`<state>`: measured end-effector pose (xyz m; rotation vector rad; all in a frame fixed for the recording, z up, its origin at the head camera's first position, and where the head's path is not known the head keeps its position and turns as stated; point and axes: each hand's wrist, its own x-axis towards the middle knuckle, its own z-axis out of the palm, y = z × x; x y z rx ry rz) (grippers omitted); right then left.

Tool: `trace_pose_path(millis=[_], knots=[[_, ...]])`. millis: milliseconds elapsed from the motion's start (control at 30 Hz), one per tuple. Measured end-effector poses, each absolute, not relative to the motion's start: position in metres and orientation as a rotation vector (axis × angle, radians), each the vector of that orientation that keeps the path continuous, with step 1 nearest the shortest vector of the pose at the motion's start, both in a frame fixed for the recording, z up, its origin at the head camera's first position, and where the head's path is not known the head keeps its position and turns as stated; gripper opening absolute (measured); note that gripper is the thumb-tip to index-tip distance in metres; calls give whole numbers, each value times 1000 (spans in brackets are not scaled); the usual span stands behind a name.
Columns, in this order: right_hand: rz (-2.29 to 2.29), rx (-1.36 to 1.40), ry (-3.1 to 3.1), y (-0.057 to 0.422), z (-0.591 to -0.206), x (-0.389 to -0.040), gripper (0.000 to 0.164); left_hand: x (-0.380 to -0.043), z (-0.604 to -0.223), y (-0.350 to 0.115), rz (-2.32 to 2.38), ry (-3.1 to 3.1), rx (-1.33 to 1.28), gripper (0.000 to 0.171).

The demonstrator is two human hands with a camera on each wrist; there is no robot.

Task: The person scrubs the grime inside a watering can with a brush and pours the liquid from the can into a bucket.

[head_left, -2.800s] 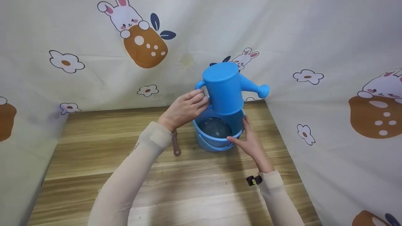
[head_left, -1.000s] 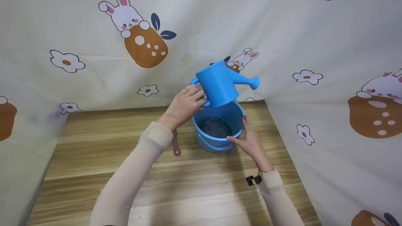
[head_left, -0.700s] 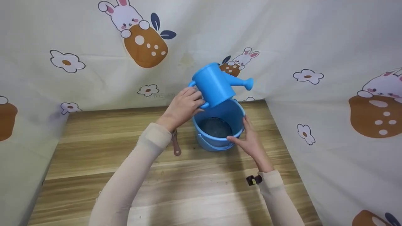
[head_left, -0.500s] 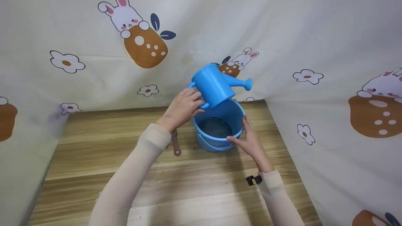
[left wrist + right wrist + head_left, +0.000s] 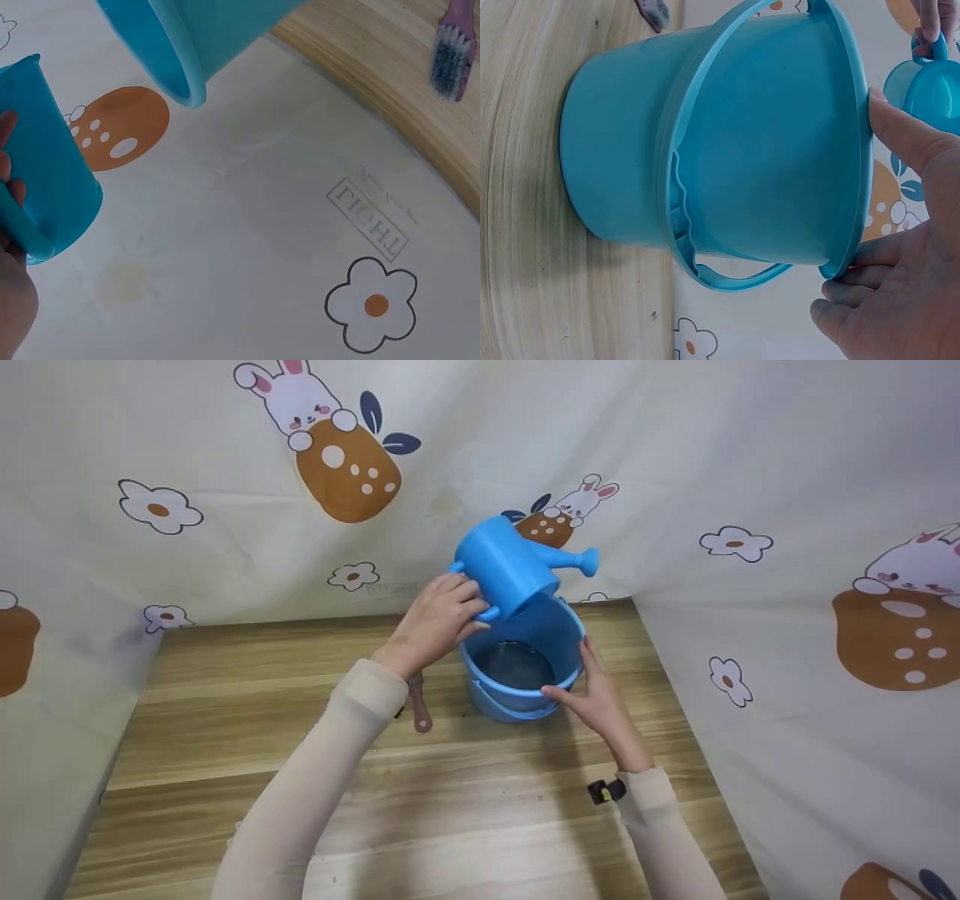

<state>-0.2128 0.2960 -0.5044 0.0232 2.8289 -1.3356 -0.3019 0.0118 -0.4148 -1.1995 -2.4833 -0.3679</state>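
My left hand (image 5: 439, 619) grips the handle of a blue watering can (image 5: 506, 568). The can is tipped over the back of a blue bucket (image 5: 516, 692), its mouth facing down to the right and its spout pointing right. At the bucket's right side, my right hand (image 5: 596, 690) holds the rim, thumb in front and fingers farther back; the right wrist view shows the thumb (image 5: 900, 124) against the rim. The bucket stands upright with its carrying handle hanging down, and a dark round area with small glints shows at its bottom.
Left of the bucket lies a brush (image 5: 422, 712) with a purplish handle, partly hidden by the left arm; its grey bristles (image 5: 450, 64) show in the left wrist view. Patterned cloth walls (image 5: 247, 555) enclose the wooden surface (image 5: 225, 720) at the back and sides.
The watering can has turned from nearly upside down to a lesser tilt and shifted left, its spout drawing left too. The left hand moved slightly left with it; the right hand and bucket stayed put.
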Motion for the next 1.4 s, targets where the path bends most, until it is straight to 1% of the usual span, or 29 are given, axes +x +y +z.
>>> trace_pose_path(millis=[300, 467, 700, 1200, 1400], knots=[[-1344, 50, 2816, 295, -504, -212, 116, -300, -414, 14, -497, -2503, -1180, 42], [-1329, 42, 2827, 296, -505, -212, 115, -298, -412, 16, -569, -2569, -1138, 40], [-1309, 40, 2842, 296, -505, -212, 114, -296, -410, 17, -756, -2663, -1068, 42], [-1298, 50, 2846, 296, -505, -213, 115, -296, -411, 16, -1166, -2687, -953, 36], [-1310, 54, 2844, 296, -505, -212, 115, -295, -411, 18, -1318, -2669, -922, 31]])
